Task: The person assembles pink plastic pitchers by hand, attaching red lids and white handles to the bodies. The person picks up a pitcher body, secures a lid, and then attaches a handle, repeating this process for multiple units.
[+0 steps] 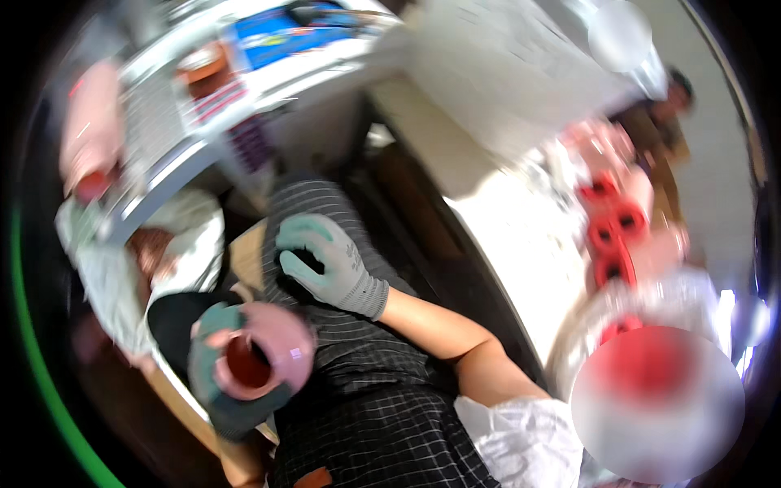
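My left hand [218, 362], in a grey-green glove, grips a pink bottle [286, 343] with a round, reddish-brown open mouth turned toward me. The bottle is held low at my left side, beside my lap. My right hand [329, 264], gloved alike, lies over my knee on the dark striped apron [374, 439]. Its thumb and fingers are bent and stand apart around a dark gap. No held object can be made out there; the gap may be shadow or dark cloth.
Another pink bottle [91, 130] lies on the white-edged workbench [325, 77], near an amber jar [203, 69] and a blue sheet [285, 37]. Below hangs a white bag [102, 260]. Pink bottles with red mouths [606, 232] crowd the right table [512, 260]. A person [663, 122] is beyond.
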### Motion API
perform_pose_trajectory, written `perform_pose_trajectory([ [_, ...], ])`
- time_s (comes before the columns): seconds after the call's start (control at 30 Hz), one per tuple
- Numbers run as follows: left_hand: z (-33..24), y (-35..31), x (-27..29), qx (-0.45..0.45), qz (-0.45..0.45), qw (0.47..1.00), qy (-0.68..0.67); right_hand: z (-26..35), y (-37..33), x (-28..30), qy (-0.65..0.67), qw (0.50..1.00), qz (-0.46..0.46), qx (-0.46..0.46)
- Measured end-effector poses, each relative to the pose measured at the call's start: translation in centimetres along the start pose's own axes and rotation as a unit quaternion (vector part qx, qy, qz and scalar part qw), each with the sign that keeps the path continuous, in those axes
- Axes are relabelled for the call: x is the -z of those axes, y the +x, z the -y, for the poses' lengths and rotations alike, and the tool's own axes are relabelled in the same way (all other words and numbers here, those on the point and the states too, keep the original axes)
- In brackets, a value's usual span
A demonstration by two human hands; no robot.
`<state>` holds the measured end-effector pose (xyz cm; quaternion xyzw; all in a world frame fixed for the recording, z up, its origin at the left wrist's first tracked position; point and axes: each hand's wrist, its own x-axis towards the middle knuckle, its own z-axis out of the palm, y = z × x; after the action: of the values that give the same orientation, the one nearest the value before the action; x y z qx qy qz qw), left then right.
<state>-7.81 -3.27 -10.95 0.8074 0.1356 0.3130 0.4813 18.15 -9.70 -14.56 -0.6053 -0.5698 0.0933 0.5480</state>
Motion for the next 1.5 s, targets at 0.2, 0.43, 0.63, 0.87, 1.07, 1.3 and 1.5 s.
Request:
perform_pose_trajectory([
  [0.2,-1.5,5.7,-2.1,0.101,0.034,0.994,-0.028,-2.7,-13.2,13.4,-0.160,0.952,-0.181,-0.186],
  [0.43,-0.4,6.4,-1.2,0.206,0.015,0.978,-0.026,-4.8,-17.8,28.0,-0.421,0.769,-0.417,-0.239],
  [0.63,-1.4,7.2,-2.2,0.212,0.011,0.977,0.000,-9.5,-16.6,32.1,-0.556,0.734,-0.288,-0.263],
  [0.87,-0.6,6.6,-2.6,0.170,-0.016,0.984,0.056,-8.0,-16.5,31.9,-0.524,0.748,-0.353,-0.203],
  [1.07,-0.5,6.3,-3.4,0.096,-0.043,0.991,0.084,2.6,-3.2,17.1,-0.170,0.965,-0.186,-0.072],
  [1.3,-3.0,7.3,-2.3,-0.108,0.036,0.947,0.300,6.4,1.0,4.7,-0.124,0.974,0.092,0.167],
  [1.5,-2.7,6.1,-1.2,-0.112,-0.028,0.964,0.240,6.2,0.8,2.3,-0.045,0.965,0.087,0.244],
])
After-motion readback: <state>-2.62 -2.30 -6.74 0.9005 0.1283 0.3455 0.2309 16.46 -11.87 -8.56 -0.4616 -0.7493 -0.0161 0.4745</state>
